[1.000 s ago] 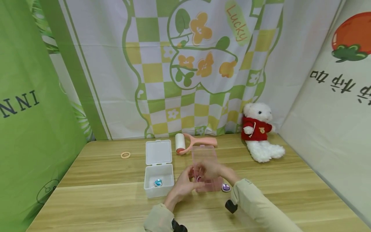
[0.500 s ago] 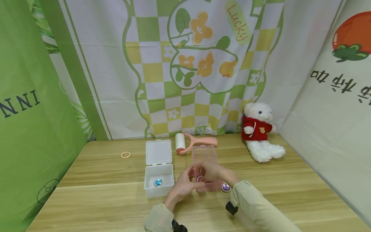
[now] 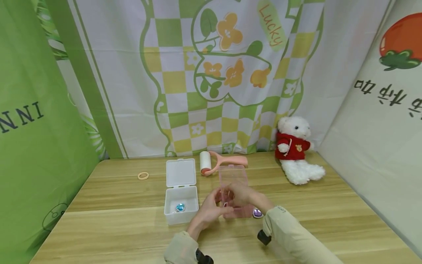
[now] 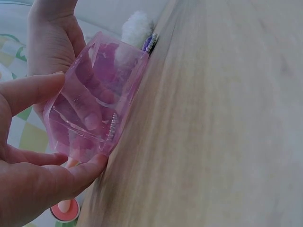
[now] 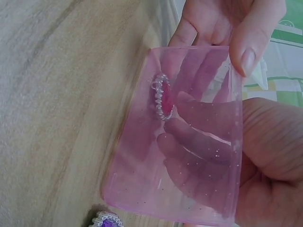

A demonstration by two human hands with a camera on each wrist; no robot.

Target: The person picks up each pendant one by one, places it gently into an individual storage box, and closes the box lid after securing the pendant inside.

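My left hand (image 3: pixel 209 209) grips the left side of an open see-through pink plastic box (image 5: pixel 137 170), thumb and fingers on its walls. My right hand (image 3: pixel 240 194) reaches inside it with bent fingers. A red gem (image 5: pixel 166 98) with a silver beaded rim sits low in the box, just under my right fingertips. They look close to the gem without closing round it; whether they touch it is hard to tell. In the left wrist view, only the gem's beaded rim shows through the pink wall. A purple gem (image 3: pixel 257 213) with a similar rim lies right of the box.
Left of my hands stands an open white plastic box (image 3: pixel 179 219) holding a blue gem (image 3: pixel 180 207). Behind are a lint roller (image 3: pixel 205 161) with a pink handle and a small beige ring (image 3: pixel 139 176). A white teddy bear (image 3: pixel 290 150) in red sits at the back right.
Both hands stay almost in place, with the left still gripping the pink box. Under my right fingers, the red gem shows less in the head view than half a second ago.
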